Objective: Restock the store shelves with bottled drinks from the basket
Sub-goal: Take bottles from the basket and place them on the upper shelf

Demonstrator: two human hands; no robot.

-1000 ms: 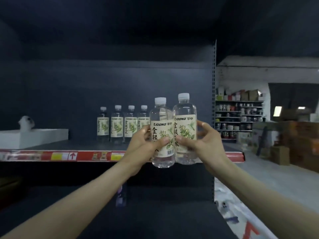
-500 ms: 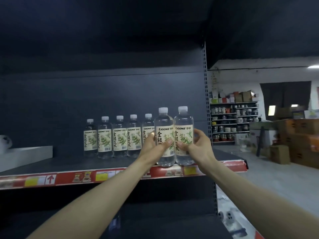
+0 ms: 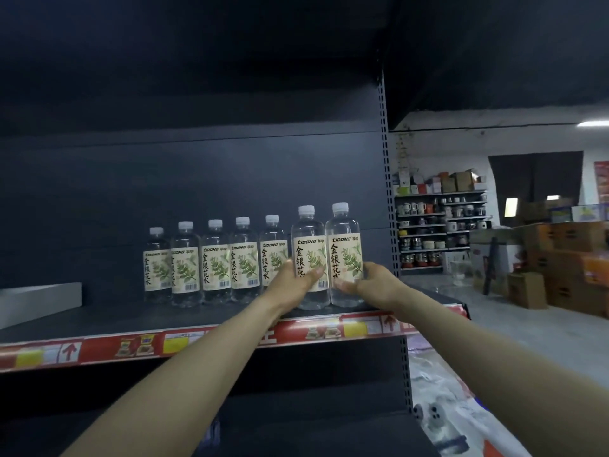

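Both forearms are being reached in over the red price strip (image 3: 204, 341) on the shelf (image 3: 99, 321) front edge. Two bottles are being held upright, side by side and touching, their bases at the shelf's front right area; whether the bases are resting on the shelf cannot be told.

The left bottle (image 3: 308, 258) is being gripped by the left hand (image 3: 291, 285), fingers wrapped around the lower label, thumb across the front. The right bottle (image 3: 344, 255) is being gripped by the right hand (image 3: 369, 285), fingers curled around its lower body from the right side.

Just behind and left of the held pair, a row of five bottles (image 3: 214, 262) is being shown standing upright in a line, close together, nearer the dark back panel (image 3: 197, 179). The rightmost one of that row is being partly hidden by the left hand.

Open shelf is being left in front of the row and to its left, up to a white box (image 3: 39, 301) at the far left edge. To the right, room is being limited by the perforated upright post (image 3: 387, 192). Overhead, the next shelf up is being seen well above the caps.

Far right, beyond the post, a back rack of mugs (image 3: 438, 222) and stacked cartons (image 3: 566, 258) on the floor are being seen.
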